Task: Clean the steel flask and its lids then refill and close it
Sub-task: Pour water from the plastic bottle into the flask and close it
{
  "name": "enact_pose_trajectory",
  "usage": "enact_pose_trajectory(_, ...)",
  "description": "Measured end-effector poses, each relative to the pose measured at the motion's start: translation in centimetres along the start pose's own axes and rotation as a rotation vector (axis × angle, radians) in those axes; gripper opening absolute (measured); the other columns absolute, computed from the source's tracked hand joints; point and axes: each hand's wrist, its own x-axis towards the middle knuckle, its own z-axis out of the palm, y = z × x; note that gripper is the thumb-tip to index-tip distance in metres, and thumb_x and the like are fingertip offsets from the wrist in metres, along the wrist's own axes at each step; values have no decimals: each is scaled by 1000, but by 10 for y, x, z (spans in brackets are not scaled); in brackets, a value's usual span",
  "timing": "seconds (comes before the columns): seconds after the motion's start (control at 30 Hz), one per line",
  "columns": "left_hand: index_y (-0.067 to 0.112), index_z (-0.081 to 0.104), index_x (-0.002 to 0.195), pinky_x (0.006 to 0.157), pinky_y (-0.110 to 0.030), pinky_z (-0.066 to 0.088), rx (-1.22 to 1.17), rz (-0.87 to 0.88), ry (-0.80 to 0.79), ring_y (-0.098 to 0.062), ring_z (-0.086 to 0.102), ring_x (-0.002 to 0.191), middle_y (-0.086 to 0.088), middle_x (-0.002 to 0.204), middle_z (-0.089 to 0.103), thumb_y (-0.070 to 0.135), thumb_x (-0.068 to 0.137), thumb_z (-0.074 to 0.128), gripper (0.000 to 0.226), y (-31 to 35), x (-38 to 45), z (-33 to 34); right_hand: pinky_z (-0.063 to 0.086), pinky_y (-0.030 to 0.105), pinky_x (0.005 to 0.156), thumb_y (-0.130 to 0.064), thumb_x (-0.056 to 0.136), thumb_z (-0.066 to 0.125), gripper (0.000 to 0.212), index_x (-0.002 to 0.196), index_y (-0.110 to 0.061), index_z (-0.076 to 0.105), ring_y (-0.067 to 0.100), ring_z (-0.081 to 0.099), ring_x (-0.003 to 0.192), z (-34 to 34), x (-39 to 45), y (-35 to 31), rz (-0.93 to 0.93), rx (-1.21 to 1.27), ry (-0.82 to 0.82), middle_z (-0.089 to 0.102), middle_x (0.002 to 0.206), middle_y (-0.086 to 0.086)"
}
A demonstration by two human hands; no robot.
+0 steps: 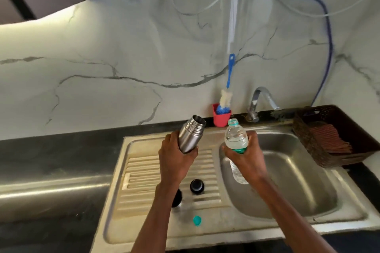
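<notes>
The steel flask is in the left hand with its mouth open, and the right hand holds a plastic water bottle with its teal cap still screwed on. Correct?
Not quite. In the head view the plastic water bottle is uncapped; its teal cap lies on the sink's drainboard.

Over the sink (292,172), hands hold the open steel flask (190,134) and water bottle (236,139).

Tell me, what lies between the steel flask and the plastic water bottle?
Nothing. In the head view, only bare sink rim shows between the flask and the bottle.
</notes>
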Motion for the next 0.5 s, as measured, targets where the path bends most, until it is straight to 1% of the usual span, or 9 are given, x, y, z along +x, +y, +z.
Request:
enact_pose_trajectory(0.07,26,57,123,82,-43,52,21,33,-53,-23,59,98,5,110,59,45,65,85,67,14,2,24,51,27,63,-24,75,90,55,113,-27,49,6,69,81,-21,10,3,-20,-69,9,70,95,-9)
enact_pose_trajectory(0.13,25,56,126,85,-45,49,23,45,-88,-25,58,104,4,113,57,39,65,87,69,28,1,48,56,33,65,-28,72,88,55,112,-30,50,9,70,81,-43,20,8,-28,-165,4,71,93,-10)
enact_pose_trajectory(0.2,26,54,126,86,-46,49,0,50,-107,-26,57,104,4,113,57,33,66,88,70,38,-1,69,59,37,68,-36,70,86,60,118,-34,49,8,70,81,-61,29,13,-39,-284,-39,72,93,-13)
enact_pose_trajectory(0.27,26,54,127,86,-47,50,-24,61,-127,-27,58,103,4,112,58,28,66,89,70,47,-2,88,60,38,72,-38,71,84,65,124,-37,46,7,70,82,-78,37,19,-34,-395,-87,71,92,-14)
enact_pose_trajectory(0.37,24,57,127,86,-46,51,-34,74,-160,-27,59,101,3,111,59,25,66,89,70,55,-2,110,58,41,76,-37,75,80,62,124,-38,43,17,69,87,-95,48,25,-39,-511,-132,70,97,-10)
enact_pose_trajectory(0.43,21,58,128,87,-46,51,-36,81,-173,-27,60,102,2,112,61,24,66,89,69,60,-2,121,58,38,76,-34,76,80,63,128,-37,43,16,68,90,-104,55,27,-46,-550,-173,68,105,-11)
enact_pose_trajectory(0.5,20,59,129,89,-47,52,-43,61,-184,-28,62,103,1,113,63,24,67,89,69,64,-3,131,57,35,75,-35,76,79,66,130,-38,42,12,66,92,-111,63,27,-55,-589,-214,65,109,-14)
